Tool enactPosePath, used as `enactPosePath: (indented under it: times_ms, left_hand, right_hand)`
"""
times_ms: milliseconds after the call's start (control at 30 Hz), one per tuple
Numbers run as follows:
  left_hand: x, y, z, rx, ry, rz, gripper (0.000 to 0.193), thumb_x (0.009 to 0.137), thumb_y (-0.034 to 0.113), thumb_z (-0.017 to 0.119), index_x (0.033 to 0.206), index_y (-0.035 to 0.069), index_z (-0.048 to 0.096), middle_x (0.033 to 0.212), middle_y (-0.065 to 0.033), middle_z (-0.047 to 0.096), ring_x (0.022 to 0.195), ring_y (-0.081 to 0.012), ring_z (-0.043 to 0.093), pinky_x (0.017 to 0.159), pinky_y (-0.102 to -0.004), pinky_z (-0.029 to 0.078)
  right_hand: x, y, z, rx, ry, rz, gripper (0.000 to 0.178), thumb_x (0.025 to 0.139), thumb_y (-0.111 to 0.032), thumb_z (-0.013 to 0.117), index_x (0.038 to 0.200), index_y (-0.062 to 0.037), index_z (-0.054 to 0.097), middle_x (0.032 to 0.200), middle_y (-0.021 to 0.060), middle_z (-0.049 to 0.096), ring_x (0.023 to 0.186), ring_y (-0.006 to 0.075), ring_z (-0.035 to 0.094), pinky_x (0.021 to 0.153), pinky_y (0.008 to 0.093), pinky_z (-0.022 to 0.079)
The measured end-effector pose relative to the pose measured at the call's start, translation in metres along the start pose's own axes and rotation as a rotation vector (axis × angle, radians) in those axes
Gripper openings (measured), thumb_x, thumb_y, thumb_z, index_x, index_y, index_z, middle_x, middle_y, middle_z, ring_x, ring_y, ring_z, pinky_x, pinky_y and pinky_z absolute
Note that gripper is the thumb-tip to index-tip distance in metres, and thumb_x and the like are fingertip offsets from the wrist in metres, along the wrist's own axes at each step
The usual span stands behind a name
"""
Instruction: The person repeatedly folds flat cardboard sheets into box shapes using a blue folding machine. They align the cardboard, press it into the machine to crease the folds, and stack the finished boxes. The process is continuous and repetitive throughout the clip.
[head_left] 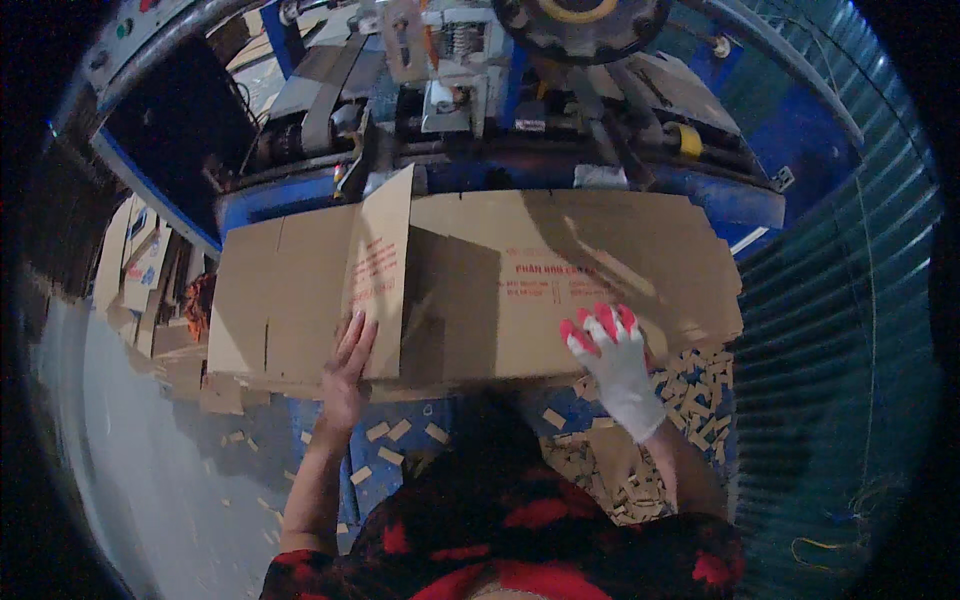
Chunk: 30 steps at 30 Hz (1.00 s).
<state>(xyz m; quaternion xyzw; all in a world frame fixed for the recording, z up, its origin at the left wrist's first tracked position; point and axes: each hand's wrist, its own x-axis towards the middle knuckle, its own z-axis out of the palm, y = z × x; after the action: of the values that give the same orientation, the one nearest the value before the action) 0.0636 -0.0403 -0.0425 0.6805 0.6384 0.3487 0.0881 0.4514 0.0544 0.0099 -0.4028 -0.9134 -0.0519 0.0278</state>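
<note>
A wide flattened cardboard box point(460, 310) with red print lies across in front of me, with more cardboard layers showing under its right and near edges. Toward its left, a narrow panel point(383, 235) stands up at an angle and casts a shadow to its right. My bare left hand point(347, 372) rests at the near end of that panel, its fingers stretched out against the cardboard. On the right, my right hand point(612, 355) wears a white glove with red-pink fingertips. Its fingers are spread on the box near the print.
Beyond the cardboard stands a blue machine point(730, 205) with rollers, belts and a black wheel point(580, 25) overhead. Small cardboard scraps point(690, 400) are piled at the right and scattered on the floor. Stacked cardboard point(145, 270) stands at left; a corrugated wall point(820, 350) runs along the right.
</note>
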Motion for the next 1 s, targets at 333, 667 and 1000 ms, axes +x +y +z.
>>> enactPosePath:
  times_ms: [333,667,1000]
  left_hand:
    - [0.116,-0.007,0.038,0.123,0.025,0.128,0.067,0.073,-0.003,0.064,0.137,0.010,0.048,0.142,-0.0166,0.043,0.135,-0.0345,0.037,0.110,-0.0418,0.033]
    - [0.227,-0.071,0.062,0.283,0.131,0.242,0.055,0.084,0.007,0.053,0.138,0.012,0.044,0.138,-0.0176,0.046,0.129,-0.0354,0.043,0.107,-0.0419,0.036]
    - [0.215,-0.062,0.047,0.319,-0.004,0.073,0.043,0.083,0.020,0.061,0.122,0.003,0.054,0.099,-0.0176,0.065,0.092,-0.0369,0.062,0.090,-0.0432,0.047]
  right_hand:
    - [0.113,0.105,0.040,-0.125,0.161,-0.101,0.069,0.071,0.001,0.056,0.134,-0.0254,0.047,0.132,0.0101,0.049,0.126,0.0311,0.044,0.104,0.0457,0.036]
    - [0.215,0.148,0.058,-0.210,0.163,-0.110,0.063,0.078,-0.001,0.052,0.137,-0.0240,0.045,0.134,0.0130,0.048,0.126,0.0356,0.044,0.098,0.0469,0.039]
    - [0.247,0.177,0.019,-0.132,0.216,0.260,0.059,0.076,-0.028,0.071,0.128,-0.0089,0.051,0.107,0.0153,0.064,0.093,0.0343,0.063,0.079,0.0435,0.051]
